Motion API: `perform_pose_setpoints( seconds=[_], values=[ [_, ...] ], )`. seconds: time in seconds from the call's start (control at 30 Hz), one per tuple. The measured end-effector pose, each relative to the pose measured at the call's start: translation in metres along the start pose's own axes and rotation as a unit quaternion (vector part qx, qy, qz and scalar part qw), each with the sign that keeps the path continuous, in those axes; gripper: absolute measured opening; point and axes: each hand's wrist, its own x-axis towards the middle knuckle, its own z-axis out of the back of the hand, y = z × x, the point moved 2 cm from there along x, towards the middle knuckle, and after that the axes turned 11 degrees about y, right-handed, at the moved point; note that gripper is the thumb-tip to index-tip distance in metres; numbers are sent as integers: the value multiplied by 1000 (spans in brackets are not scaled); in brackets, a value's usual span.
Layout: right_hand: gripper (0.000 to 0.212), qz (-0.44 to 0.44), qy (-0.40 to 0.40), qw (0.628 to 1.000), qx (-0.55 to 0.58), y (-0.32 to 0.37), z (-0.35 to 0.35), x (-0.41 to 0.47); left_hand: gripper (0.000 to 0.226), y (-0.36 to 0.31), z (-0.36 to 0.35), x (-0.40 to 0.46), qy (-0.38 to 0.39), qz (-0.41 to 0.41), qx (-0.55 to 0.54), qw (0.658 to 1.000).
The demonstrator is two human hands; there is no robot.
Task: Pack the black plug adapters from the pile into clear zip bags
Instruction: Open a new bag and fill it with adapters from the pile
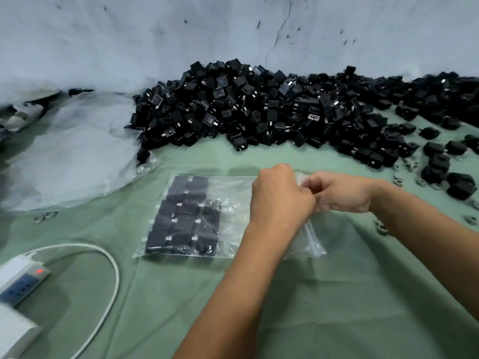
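Both hands pinched the open end of the clear zip bag (233,216) near the middle of the frame. Curled into a loose fist, the left hand (281,195) had its knuckles turned up and its fingertips hidden beneath, closed on the bag's right edge. Just right of it, nearly touching, the right hand (342,193) had its fingers bent around the same strip of plastic, a crumpled bit of film showing between the two hands. Below them the zip strip (315,242) ran down and to the right along the bag's edge; whether it was sealed could not be told.

Flat on the green cloth (324,307) lay the bag, its left half filled with black plug adapters (185,216) packed side by side in rows, its right half see-through and slack.

Across the upper middle of the frame, against a pale wall (155,35), rose the large pile of black adapters (259,107), spreading thinner toward the right edge, where single pieces lay apart on the cloth. Small grey ring-like parts (396,181) were scattered near those loose pieces. At the left of the frame sat a heap of crumpled clear plastic sheeting (70,156). In the lower left corner was a white power strip (23,283) with a red light, and its white cable (108,268) curved in an arc over the cloth.
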Motion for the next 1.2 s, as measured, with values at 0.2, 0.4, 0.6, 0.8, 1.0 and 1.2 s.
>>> perform_pose_setpoints(
  seconds=[0.2,0.4,0.6,0.8,1.0,1.2],
  values=[
    [12,-118,-531,786,-293,-14,64,-34,6,9,-31,4,54,38,9,998],
    [45,-309,-510,661,-455,-36,88,-40,8,20,-47,8,68,51,22,996],
    [40,-110,-405,789,-449,-21,56,-37,6,23,-47,14,47,69,-12,996],
    [43,9,-254,925,-284,7,9,-48,4,21,-39,12,0,89,-52,995],
    [45,40,-171,971,-165,19,-23,-37,4,9,-17,5,-58,92,-56,993],
    [39,17,-153,955,-253,36,-50,-10,4,-12,1,-5,-64,57,-8,996]
  ],
)
